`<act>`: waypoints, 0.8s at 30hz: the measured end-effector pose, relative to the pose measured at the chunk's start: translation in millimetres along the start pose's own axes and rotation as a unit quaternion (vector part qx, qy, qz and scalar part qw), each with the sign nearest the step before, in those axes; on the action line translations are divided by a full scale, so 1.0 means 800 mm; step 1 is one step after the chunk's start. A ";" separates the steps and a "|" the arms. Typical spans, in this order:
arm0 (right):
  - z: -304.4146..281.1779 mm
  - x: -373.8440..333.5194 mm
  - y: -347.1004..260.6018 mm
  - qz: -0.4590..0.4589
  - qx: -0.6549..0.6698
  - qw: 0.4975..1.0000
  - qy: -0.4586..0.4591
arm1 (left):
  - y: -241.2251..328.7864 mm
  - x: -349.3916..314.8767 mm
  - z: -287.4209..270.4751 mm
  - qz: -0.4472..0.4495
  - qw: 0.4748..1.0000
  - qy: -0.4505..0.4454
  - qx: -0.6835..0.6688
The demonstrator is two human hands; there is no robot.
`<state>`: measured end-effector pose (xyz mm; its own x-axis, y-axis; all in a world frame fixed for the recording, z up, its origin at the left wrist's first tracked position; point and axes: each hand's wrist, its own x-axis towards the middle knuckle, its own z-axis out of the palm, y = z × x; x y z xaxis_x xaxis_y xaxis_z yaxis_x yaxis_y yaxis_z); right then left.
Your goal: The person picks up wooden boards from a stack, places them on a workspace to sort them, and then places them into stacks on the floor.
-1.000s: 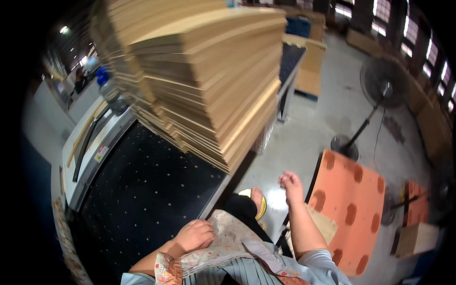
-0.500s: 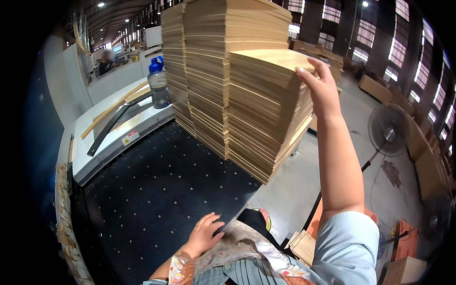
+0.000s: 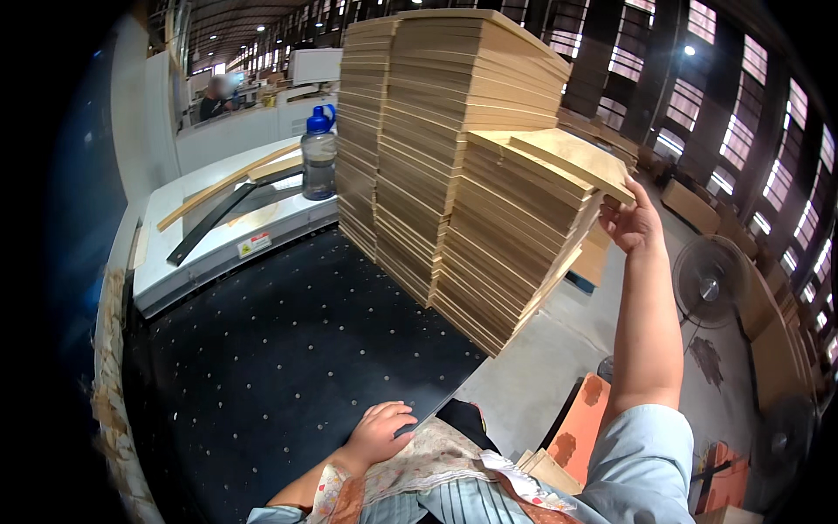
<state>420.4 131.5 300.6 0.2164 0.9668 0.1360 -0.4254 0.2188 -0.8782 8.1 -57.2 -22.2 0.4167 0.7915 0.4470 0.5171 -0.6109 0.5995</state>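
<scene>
My right grip [image 3: 634, 225], apart earlier, now clamped on top board [image 3: 576, 155]; board skewed, seemingly freed from stack [image 3: 511, 244]. Left grip [image 3: 381, 431] slack, uncurled on worktop [image 3: 288, 341].

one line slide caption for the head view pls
Right hand grips the skewed top board of the shorter stack; left hand rests at the edge of the black table.

Smooth wooden boards [image 3: 511, 231], matt tabletop [image 3: 288, 358], translucent plastic bottle [image 3: 319, 164] with glossy lid [image 3: 320, 120], wrinkled cloth apron [image 3: 428, 456]
</scene>
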 end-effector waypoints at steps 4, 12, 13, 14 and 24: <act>0.006 0.007 0.001 -0.004 0.101 0.995 0.003 | -0.002 0.004 0.001 -0.027 0.999 -0.038 -0.014; 0.067 -0.157 0.085 -0.186 0.113 0.974 -0.059 | 0.000 -0.001 -0.004 -0.086 0.990 -0.062 -0.096; 0.078 -0.173 0.107 -0.213 0.100 0.968 -0.087 | 0.002 0.004 -0.007 -0.128 0.969 -0.045 -0.205; 0.089 -0.188 0.127 -0.239 0.086 0.960 -0.114 | 0.008 0.012 -0.011 -0.168 0.935 -0.028 -0.312; 0.100 -0.277 0.235 -0.063 0.065 0.968 -0.234 | 0.100 0.098 -0.110 0.050 0.659 0.216 -0.719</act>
<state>222.4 -31.4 142.1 -0.1352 0.8784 0.4584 -0.5354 0.3245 -0.7798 16.3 -42.6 118.9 -0.0166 0.8693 0.4939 -0.8688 -0.2570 0.4232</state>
